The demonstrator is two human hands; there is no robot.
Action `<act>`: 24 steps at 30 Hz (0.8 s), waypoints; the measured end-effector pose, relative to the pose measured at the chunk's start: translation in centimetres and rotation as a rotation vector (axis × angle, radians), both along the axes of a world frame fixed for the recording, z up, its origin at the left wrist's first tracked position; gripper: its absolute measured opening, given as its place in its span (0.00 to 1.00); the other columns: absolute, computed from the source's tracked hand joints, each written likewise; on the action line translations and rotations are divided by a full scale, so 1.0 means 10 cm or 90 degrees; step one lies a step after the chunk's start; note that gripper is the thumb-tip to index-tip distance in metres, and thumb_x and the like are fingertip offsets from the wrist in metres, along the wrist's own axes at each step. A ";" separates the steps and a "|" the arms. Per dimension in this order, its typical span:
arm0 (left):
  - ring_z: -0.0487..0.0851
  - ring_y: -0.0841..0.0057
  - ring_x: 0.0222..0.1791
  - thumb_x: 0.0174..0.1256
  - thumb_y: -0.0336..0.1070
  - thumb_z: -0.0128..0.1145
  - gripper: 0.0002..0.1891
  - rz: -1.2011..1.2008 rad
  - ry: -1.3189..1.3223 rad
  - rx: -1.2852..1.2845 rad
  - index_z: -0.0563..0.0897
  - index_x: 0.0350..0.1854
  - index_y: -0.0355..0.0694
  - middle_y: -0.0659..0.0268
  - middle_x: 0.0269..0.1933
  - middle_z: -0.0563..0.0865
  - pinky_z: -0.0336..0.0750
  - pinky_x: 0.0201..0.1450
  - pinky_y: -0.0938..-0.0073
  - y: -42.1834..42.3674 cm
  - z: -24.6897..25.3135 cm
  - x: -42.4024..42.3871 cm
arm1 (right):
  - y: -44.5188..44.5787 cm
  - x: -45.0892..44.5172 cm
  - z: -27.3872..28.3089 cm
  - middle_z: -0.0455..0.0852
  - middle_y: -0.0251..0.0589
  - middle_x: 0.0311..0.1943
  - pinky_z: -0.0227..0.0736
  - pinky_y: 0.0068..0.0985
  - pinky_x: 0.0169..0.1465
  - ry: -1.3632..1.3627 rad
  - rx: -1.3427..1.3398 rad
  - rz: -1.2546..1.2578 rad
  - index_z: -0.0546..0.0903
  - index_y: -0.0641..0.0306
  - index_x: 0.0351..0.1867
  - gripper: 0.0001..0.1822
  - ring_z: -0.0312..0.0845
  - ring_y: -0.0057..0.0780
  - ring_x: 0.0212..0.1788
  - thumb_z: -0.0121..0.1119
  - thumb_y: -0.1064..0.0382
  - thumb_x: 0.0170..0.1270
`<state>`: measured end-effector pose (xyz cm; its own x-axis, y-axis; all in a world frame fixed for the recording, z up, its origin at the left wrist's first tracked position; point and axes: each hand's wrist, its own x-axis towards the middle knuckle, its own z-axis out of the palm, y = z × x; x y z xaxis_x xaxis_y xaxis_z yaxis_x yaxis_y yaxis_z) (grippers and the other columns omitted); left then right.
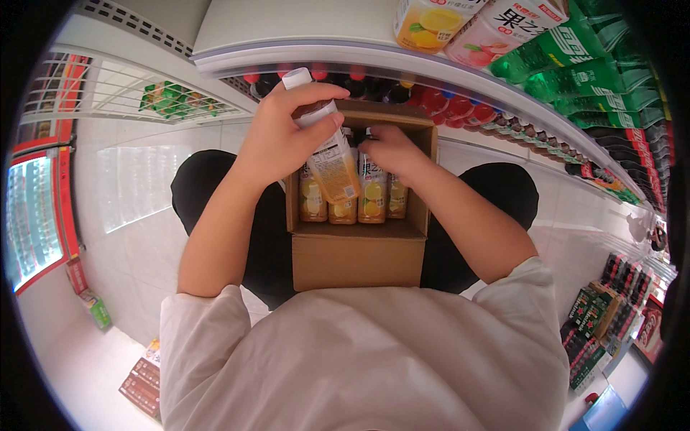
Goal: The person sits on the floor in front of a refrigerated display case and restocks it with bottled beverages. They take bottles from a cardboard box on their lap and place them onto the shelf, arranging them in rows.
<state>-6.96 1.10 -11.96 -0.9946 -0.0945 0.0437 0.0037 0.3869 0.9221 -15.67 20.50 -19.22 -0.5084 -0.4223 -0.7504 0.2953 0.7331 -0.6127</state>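
My left hand (280,132) is wrapped around a white-capped plastic bottle of lemon tea (335,167), held tilted above an open cardboard box (431,188). Inside that box, several similar bottles stand in a row along with amber liquid and lemon pictures on their labels. My right hand (399,153) reaches into the box, its fingers closed around the neck of one standing lemon tea bottle (372,191). The box sits between my knees, with its near flap (358,261) folded out towards me. My fingers partly cover the necks of the bottles.
A white store shelf (323,32) overhangs the box, bearing tea bottles (434,24) and green soda bottles (566,81). Dark-drink bottles (356,86) stand on the lower level. A lit drinks fridge (38,215) is at left; stacked drink packs (598,318) are at right.
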 end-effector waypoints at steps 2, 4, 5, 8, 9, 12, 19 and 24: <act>0.84 0.81 0.48 0.72 0.26 0.65 0.15 0.000 0.009 0.061 0.88 0.59 0.36 0.66 0.46 0.89 0.78 0.56 0.78 0.00 -0.02 0.00 | 0.04 -0.13 0.05 0.84 0.52 0.62 0.78 0.30 0.60 0.023 -0.060 0.087 0.78 0.69 0.69 0.25 0.82 0.31 0.60 0.64 0.62 0.73; 0.84 0.81 0.49 0.74 0.27 0.63 0.14 0.026 -0.014 0.077 0.88 0.59 0.37 0.67 0.46 0.89 0.78 0.56 0.78 -0.02 -0.01 0.00 | 0.09 -0.11 0.09 0.87 0.51 0.55 0.79 0.32 0.59 0.038 -0.231 0.040 0.78 0.72 0.67 0.29 0.86 0.37 0.55 0.68 0.58 0.69; 0.84 0.82 0.49 0.75 0.27 0.63 0.14 0.040 -0.026 0.085 0.88 0.60 0.37 0.67 0.45 0.89 0.78 0.56 0.78 -0.02 -0.01 0.00 | 0.12 -0.07 0.12 0.89 0.51 0.52 0.79 0.34 0.58 0.045 -0.316 0.017 0.78 0.73 0.66 0.31 0.88 0.40 0.52 0.70 0.56 0.67; 0.87 0.76 0.52 0.72 0.29 0.66 0.14 0.055 -0.055 0.090 0.88 0.58 0.34 0.60 0.49 0.91 0.80 0.61 0.72 0.00 0.00 -0.01 | 0.14 0.14 0.38 0.86 0.56 0.57 0.78 0.37 0.63 0.023 -0.495 0.020 0.73 0.70 0.71 0.38 0.86 0.47 0.57 0.74 0.53 0.65; 0.87 0.77 0.52 0.73 0.30 0.65 0.15 0.050 -0.062 0.074 0.88 0.58 0.34 0.60 0.50 0.91 0.80 0.61 0.72 0.02 0.00 -0.02 | 0.17 0.19 0.46 0.84 0.54 0.61 0.79 0.36 0.63 0.087 -0.475 0.060 0.70 0.69 0.73 0.38 0.84 0.45 0.60 0.73 0.56 0.66; 0.87 0.77 0.53 0.75 0.31 0.63 0.16 0.022 -0.076 0.055 0.86 0.62 0.34 0.60 0.52 0.91 0.79 0.62 0.73 0.13 -0.01 -0.03 | 0.22 0.29 0.53 0.77 0.54 0.67 0.79 0.36 0.64 0.270 -0.422 0.149 0.60 0.65 0.79 0.47 0.81 0.44 0.65 0.76 0.60 0.65; 0.78 0.72 0.70 0.77 0.30 0.58 0.29 -0.048 -0.133 0.135 0.73 0.79 0.39 0.55 0.70 0.83 0.69 0.74 0.71 0.53 -0.39 0.01 | 0.26 0.21 0.47 0.80 0.72 0.58 0.79 0.48 0.63 0.400 -0.235 0.145 0.65 0.78 0.68 0.45 0.80 0.66 0.62 0.76 0.57 0.56; 0.76 0.61 0.76 0.72 0.28 0.56 0.35 -0.071 -0.157 0.046 0.67 0.82 0.41 0.49 0.74 0.79 0.66 0.78 0.68 0.71 -0.53 -0.04 | 0.32 0.14 0.34 0.84 0.68 0.56 0.80 0.43 0.60 0.387 -0.121 0.176 0.67 0.76 0.61 0.40 0.84 0.62 0.60 0.79 0.58 0.54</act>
<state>-7.33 8.24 -17.30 -0.9788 0.0224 -0.2035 -0.1850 0.3293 0.9259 -14.23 23.71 -15.82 -0.6695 -0.6935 -0.2661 -0.3239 0.5949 -0.7357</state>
